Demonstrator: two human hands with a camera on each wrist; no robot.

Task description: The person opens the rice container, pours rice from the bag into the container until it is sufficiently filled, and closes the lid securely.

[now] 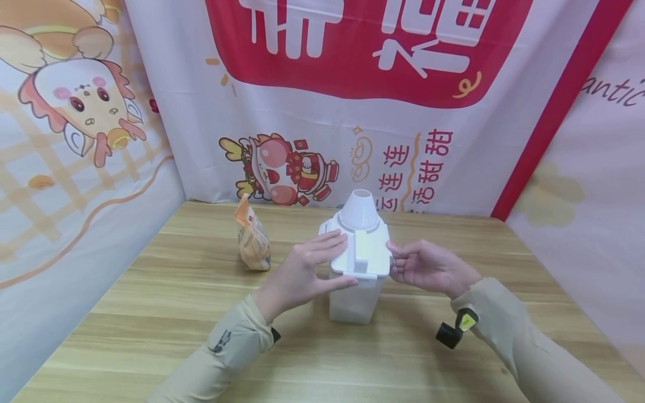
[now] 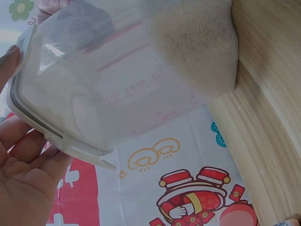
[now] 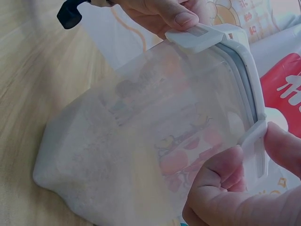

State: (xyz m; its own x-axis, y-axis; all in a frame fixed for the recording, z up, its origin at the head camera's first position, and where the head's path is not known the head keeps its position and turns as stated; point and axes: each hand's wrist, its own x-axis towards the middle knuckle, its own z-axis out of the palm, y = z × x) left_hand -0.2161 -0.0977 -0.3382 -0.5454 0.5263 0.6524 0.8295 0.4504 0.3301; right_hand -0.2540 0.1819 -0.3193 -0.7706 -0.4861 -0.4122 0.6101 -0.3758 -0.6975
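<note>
A translucent rice container (image 1: 353, 305) stands upright on the table, with a white lid (image 1: 375, 246) on it. On top of the lid sits a white cone-shaped cup (image 1: 359, 214). Pale rice (image 2: 197, 52) shows inside the lower part of the container. My left hand (image 1: 309, 263) holds the lid's left front corner, its fingers over the left side and its thumb on the front clip (image 3: 197, 40). At the lid's right side, my right hand (image 1: 428, 266) pinches the side clip (image 3: 252, 135) between thumb and curled fingers.
An orange and clear food bag (image 1: 254, 243) stands on the wooden table (image 1: 201, 302), left of the container. Printed cloth (image 1: 196, 123) hangs behind the table and along both sides. A black wrist camera (image 1: 448, 334) sticks out from the right cuff.
</note>
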